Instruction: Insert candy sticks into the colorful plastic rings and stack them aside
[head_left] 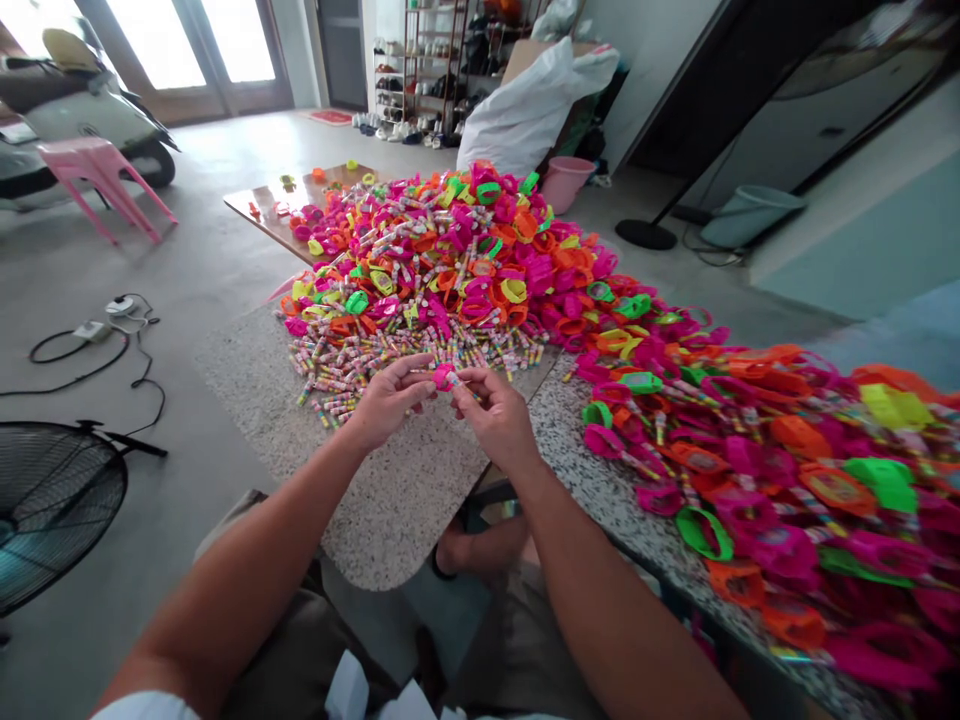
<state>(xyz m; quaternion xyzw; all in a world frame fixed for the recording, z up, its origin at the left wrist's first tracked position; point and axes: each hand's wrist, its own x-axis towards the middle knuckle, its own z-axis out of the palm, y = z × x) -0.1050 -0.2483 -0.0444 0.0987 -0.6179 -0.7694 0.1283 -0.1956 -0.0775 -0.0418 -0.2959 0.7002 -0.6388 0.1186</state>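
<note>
Between the fingertips of both hands is a small bright pink piece (444, 377), held over the near part of the speckled stone table (390, 510). My left hand (394, 397) pinches it from the left. On the other side my right hand (491, 405) grips it together with what looks like a small patterned tube, partly hidden by the fingers. Just beyond the hands lies a layer of small patterned tubes (352, 365). Behind them rises a heap of pink, orange, yellow and green plastic bands (480, 250).
A second heap of bands (757, 480) covers the speckled counter at the right. A black fan (56, 510) stands at the left, near cables (139, 350). Farther back are a pink stool (105, 165), a scooter, a white sack (525, 110) and a pink bin (566, 183).
</note>
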